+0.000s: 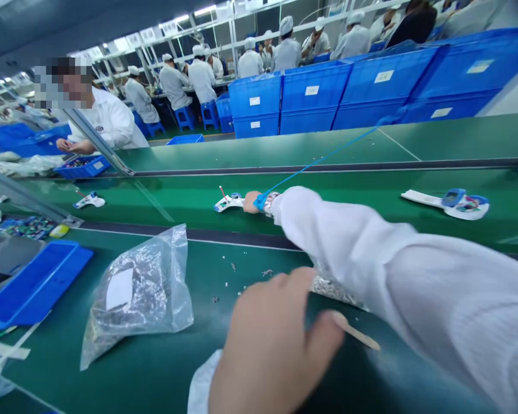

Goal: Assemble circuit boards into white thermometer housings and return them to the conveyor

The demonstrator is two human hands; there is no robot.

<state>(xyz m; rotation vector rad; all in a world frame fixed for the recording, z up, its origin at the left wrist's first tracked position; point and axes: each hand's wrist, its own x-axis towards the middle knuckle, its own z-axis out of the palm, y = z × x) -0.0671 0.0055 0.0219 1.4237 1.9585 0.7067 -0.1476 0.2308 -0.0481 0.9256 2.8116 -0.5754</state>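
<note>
Stacked blue crates (315, 98) and white-clad co-workers (201, 80) stand beyond a green conveyor belt (349, 195); on the nearer table (47, 374) lie a blue tray (34, 287), a clear plastic bag (133, 299) of silvery parts and scattered small pieces (233, 276), while the right sleeve (414, 287) crosses above a silvery heap (332, 290), partly hiding it. The right hand (252, 201), a blue wrist cord (319, 161) running from it, rests on the belt just beside a white plastic device (228, 201); its fingers are too hidden to tell open from closed. The left hand (271, 339) is over the table, its fingers (293, 282) closed on a wooden stick (356, 332).
</note>
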